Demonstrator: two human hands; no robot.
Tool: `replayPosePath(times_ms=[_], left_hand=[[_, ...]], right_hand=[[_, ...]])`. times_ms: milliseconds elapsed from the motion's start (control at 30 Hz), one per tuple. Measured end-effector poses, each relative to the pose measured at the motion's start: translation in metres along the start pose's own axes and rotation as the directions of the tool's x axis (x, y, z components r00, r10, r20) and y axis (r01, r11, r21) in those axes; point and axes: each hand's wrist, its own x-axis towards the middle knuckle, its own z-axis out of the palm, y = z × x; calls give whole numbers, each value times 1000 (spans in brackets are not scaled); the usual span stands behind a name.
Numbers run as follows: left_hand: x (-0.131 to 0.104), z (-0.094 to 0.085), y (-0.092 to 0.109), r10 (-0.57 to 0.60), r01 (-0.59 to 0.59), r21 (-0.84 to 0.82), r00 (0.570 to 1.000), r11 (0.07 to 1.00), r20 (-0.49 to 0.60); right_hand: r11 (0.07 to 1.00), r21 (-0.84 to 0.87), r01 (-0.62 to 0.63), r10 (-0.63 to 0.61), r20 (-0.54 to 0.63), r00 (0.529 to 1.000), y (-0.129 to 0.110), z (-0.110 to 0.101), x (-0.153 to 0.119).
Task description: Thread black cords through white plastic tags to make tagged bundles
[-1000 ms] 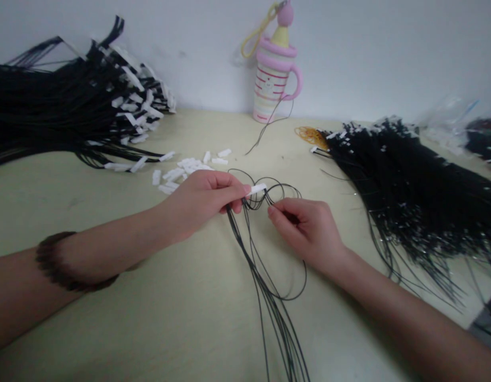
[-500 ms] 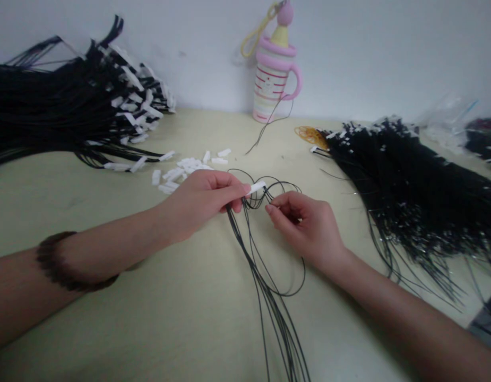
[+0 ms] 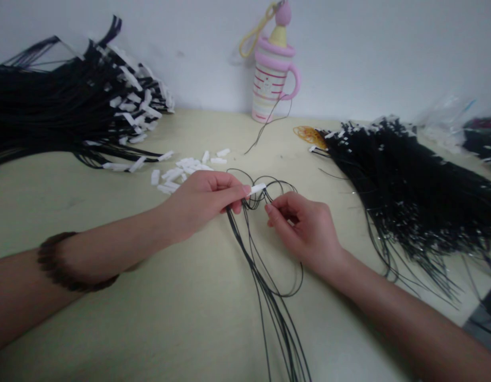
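My left hand (image 3: pixel 213 199) pinches a small white connector (image 3: pixel 258 188) between thumb and forefinger, its far end sticking out to the right. From below that hand a bundle of thin black wires (image 3: pixel 251 262) runs down towards me. Several of the wires loop above and between the hands. At the connector's right end, my right hand (image 3: pixel 301 223) is closed with thumb and forefinger pinched on a thin black wire (image 3: pixel 268 196). Whether that wire's tip sits inside the connector is too small to tell.
Loose white connectors (image 3: pixel 185 167) lie behind my left hand. A big heap of black wires with white connectors (image 3: pixel 70 106) fills the left; another black wire heap (image 3: pixel 412 185) lies right, near orange rubber bands (image 3: pixel 309 136). A pink-and-white cup (image 3: pixel 271 79) stands by the wall.
Both hands stay almost in place, still pinching the connector and the wire. The whole view has shifted very slightly.
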Motion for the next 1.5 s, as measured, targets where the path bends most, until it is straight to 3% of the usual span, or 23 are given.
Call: replayPosePath(times_ms=[333, 467, 633, 800, 1033, 1300, 1500], left_hand=[[0, 0, -1, 10, -10, -27, 1000, 1000, 8], [0, 0, 1, 32, -31, -17, 999, 999, 31], [-1, -1, 2, 28, -30, 15, 994, 999, 103], [-1, -2, 1, 63, -71, 41, 983, 997, 173], [-2, -1, 2, 72, -81, 42, 981, 996, 178], [-2, -1, 2, 60, -68, 36, 983, 997, 175], [1, -2, 0, 37, -29, -100, 996, 995, 76]], right_hand=[[999, -33, 38, -38, 6, 999, 0, -2, 0], [979, -168, 119, -131, -62, 989, -2, 0, 1], [911, -349, 220, -295, -178, 939, -2, 4, 3], [902, -130, 413, -428, -126, 895, 3, 5, 6], [932, -45, 361, -363, -72, 929, 1, 2, 4], [925, -25, 378, -379, -72, 923, 5, 6, 6], [946, -24, 323, -324, -109, 940, 7, 0, 7]])
